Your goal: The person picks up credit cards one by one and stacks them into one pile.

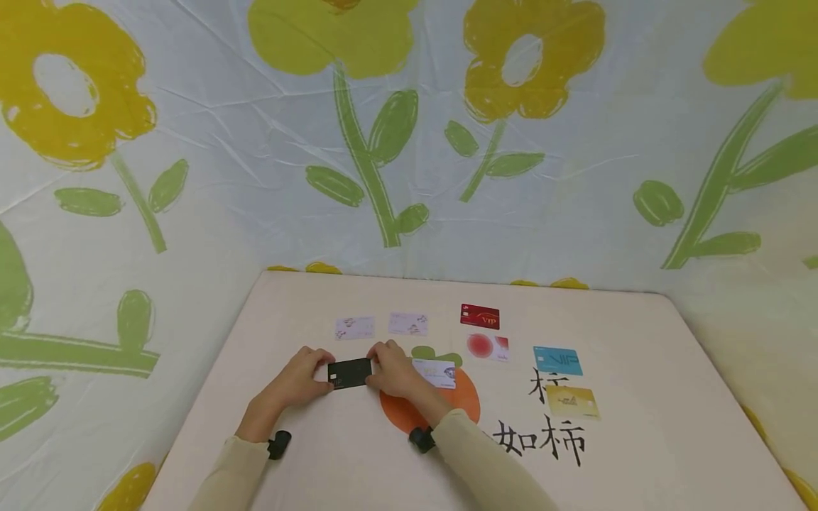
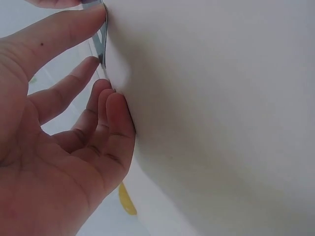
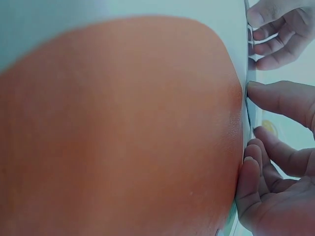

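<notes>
On the table, a black bank card [image 1: 349, 374] with a small light chip lies between both hands. My left hand [image 1: 299, 377] holds its left end, thumb at the near corner and forefinger at the far corner. At the other end, my right hand [image 1: 395, 370] grips the two right corners the same way. In the left wrist view the thumb [image 2: 86, 24] touches the card's edge, seen almost side-on, while the other fingers rest at the tabletop. The right wrist view shows the right thumb [image 3: 275, 98] on the card's edge. A white card [image 1: 437, 373] lies just beyond the right hand.
Two pale cards [image 1: 354, 328] [image 1: 408, 323] lie farther back. Right of them are a red VIP card [image 1: 480, 316], a white card with a red circle [image 1: 488, 347], a blue card [image 1: 558, 360] and a gold card [image 1: 572, 402]. An orange persimmon print [image 1: 469, 401] marks the cloth.
</notes>
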Action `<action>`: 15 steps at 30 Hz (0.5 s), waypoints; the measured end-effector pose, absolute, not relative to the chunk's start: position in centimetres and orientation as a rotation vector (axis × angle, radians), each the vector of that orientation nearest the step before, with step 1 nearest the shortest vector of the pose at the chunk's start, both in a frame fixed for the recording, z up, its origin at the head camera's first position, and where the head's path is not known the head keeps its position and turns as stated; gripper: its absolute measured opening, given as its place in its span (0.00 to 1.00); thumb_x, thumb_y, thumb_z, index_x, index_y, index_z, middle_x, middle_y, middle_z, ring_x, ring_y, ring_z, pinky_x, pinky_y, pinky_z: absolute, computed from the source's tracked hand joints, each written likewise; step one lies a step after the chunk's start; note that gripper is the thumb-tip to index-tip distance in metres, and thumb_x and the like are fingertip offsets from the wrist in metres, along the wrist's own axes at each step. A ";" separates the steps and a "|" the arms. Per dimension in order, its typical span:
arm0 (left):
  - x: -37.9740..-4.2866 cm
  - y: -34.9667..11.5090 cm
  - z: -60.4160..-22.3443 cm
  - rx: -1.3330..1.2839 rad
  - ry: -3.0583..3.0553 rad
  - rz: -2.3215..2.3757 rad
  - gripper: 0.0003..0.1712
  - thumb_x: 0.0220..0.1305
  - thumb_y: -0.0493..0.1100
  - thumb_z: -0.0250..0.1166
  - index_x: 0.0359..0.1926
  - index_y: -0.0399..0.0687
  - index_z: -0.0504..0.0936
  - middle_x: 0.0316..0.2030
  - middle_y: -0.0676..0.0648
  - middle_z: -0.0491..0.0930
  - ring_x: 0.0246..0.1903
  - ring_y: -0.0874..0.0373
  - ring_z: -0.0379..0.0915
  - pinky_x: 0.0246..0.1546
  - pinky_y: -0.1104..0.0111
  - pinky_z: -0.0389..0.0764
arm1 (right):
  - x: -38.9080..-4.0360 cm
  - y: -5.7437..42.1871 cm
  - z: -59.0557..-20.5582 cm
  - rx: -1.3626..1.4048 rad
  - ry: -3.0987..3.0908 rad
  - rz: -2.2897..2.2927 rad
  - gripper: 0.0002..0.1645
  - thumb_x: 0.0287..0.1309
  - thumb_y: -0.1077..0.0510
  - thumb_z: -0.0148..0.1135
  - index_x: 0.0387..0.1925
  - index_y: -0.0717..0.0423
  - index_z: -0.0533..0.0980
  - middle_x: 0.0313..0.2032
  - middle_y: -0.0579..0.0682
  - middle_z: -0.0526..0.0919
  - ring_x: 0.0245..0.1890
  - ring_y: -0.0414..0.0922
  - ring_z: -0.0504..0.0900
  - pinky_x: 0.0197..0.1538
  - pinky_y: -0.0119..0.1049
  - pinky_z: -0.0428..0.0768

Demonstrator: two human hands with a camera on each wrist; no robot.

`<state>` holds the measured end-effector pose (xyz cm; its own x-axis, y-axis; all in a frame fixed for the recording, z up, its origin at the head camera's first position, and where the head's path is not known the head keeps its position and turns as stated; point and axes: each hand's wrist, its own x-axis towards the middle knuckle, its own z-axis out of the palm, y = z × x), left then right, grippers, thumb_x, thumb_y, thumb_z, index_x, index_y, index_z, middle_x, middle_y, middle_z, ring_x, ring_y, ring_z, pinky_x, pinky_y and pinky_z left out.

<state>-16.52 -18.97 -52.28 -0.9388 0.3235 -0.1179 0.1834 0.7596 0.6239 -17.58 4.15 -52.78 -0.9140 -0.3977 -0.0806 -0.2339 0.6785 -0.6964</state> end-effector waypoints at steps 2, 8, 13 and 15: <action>-16.5 -19.1 -52.5 0.405 2.734 0.924 0.25 0.52 0.36 0.77 0.52 0.43 0.80 0.40 0.45 0.70 0.39 0.53 0.66 0.45 0.57 0.72 | -17.6 4.2 -52.9 -0.508 2.648 -1.072 0.23 0.53 0.63 0.73 0.50 0.61 0.74 0.40 0.50 0.71 0.39 0.47 0.71 0.43 0.39 0.74; -16.7 -19.4 -52.8 0.437 2.732 0.948 0.25 0.51 0.35 0.77 0.50 0.45 0.79 0.38 0.47 0.70 0.37 0.55 0.66 0.41 0.59 0.72 | -17.7 4.3 -53.1 -0.532 2.605 -1.173 0.23 0.54 0.66 0.71 0.49 0.60 0.71 0.40 0.52 0.73 0.39 0.47 0.72 0.44 0.40 0.75; -17.1 -19.6 -52.9 0.452 2.698 1.053 0.22 0.53 0.32 0.74 0.49 0.46 0.80 0.32 0.52 0.73 0.32 0.58 0.69 0.36 0.63 0.72 | -17.7 4.3 -53.0 -0.509 2.592 -1.269 0.19 0.56 0.69 0.68 0.47 0.61 0.72 0.35 0.49 0.75 0.34 0.44 0.73 0.40 0.37 0.75; -17.2 -19.7 -53.0 0.444 2.689 1.087 0.20 0.54 0.31 0.73 0.48 0.47 0.81 0.31 0.54 0.76 0.31 0.61 0.72 0.35 0.65 0.74 | -17.8 4.3 -52.9 -0.481 2.591 -1.288 0.17 0.58 0.68 0.67 0.46 0.60 0.72 0.33 0.47 0.75 0.31 0.43 0.73 0.37 0.35 0.75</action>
<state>-17.19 -19.72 -52.98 -0.9332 0.3508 -0.0775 0.1983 0.6830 0.7030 -17.76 4.30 -52.92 -0.9252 -0.3775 -0.0401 -0.1960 0.5655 -0.8011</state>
